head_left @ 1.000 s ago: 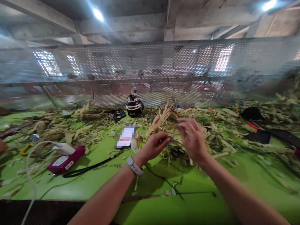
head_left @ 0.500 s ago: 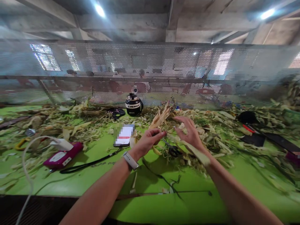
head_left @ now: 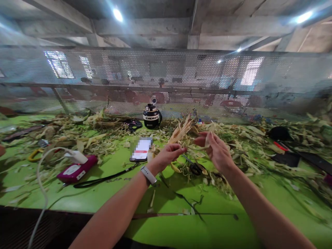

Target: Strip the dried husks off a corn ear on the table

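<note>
My left hand (head_left: 169, 154), with a pale watch band at the wrist, pinches the end of a thin pale husk strip (head_left: 198, 149). Facing it, my right hand (head_left: 219, 152) has thumb and fingers pressed together on the strip's other side. Just behind the left fingers, a bundle of dried corn husks (head_left: 183, 128) leans up and to the right; whether that hand grips it too is hidden. Black-handled scissors (head_left: 196, 169) lie beneath the hands among green and yellowish scraps.
A phone (head_left: 141, 149) with a black strap lies left of my hands. Farther left is a purple power bank (head_left: 77, 168) with a white plug and cable. A black bottle (head_left: 151, 117) stands behind, before a perforated screen (head_left: 124, 69). Husk scraps (head_left: 95, 140) cover much of the green table.
My right hand's spread fingers have closed together on the strip. The wide husk piece that lay across my right wrist is no longer there. The view has shifted slightly left.
</note>
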A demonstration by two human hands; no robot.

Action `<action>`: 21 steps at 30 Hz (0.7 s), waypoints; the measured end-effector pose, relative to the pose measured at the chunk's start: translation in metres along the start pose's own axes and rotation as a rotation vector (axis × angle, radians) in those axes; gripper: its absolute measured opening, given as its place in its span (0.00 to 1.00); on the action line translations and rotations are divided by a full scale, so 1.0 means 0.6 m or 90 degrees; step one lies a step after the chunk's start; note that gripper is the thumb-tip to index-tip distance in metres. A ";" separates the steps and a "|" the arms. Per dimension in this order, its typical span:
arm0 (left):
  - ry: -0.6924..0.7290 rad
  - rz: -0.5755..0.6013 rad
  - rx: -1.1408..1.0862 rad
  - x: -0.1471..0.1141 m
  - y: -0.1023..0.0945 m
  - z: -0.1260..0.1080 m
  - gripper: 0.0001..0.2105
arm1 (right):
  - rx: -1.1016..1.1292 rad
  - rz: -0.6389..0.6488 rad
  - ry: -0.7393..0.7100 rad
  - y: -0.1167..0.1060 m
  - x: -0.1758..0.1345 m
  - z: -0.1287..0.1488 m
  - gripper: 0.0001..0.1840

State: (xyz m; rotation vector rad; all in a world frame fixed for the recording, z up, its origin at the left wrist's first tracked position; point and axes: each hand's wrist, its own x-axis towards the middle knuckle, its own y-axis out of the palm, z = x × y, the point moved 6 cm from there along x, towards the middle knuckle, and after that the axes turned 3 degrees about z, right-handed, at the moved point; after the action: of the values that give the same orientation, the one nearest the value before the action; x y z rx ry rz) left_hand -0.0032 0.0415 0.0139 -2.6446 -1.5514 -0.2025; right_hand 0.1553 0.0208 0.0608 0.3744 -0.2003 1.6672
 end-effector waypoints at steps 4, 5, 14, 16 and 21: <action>0.009 0.008 0.096 -0.005 0.016 -0.009 0.18 | 0.019 -0.003 -0.011 0.007 -0.005 0.002 0.19; 0.012 0.009 0.113 -0.005 0.019 -0.011 0.17 | -0.006 0.018 -0.003 0.012 -0.006 0.002 0.18; 0.049 -0.079 0.139 -0.009 0.008 -0.022 0.15 | -0.285 0.132 0.020 0.036 -0.013 -0.001 0.17; 0.045 -0.080 0.134 -0.011 0.009 -0.023 0.15 | -0.308 0.139 0.012 0.035 -0.011 -0.003 0.19; 0.030 -0.096 0.116 -0.013 0.008 -0.021 0.13 | -0.329 0.096 0.002 0.028 -0.006 -0.018 0.17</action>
State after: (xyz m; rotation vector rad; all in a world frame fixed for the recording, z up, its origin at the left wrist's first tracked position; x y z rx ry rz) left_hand -0.0037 0.0311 0.0254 -2.3715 -1.6677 -0.1241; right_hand 0.1379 0.0187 0.0510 -0.0347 -0.6536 1.6913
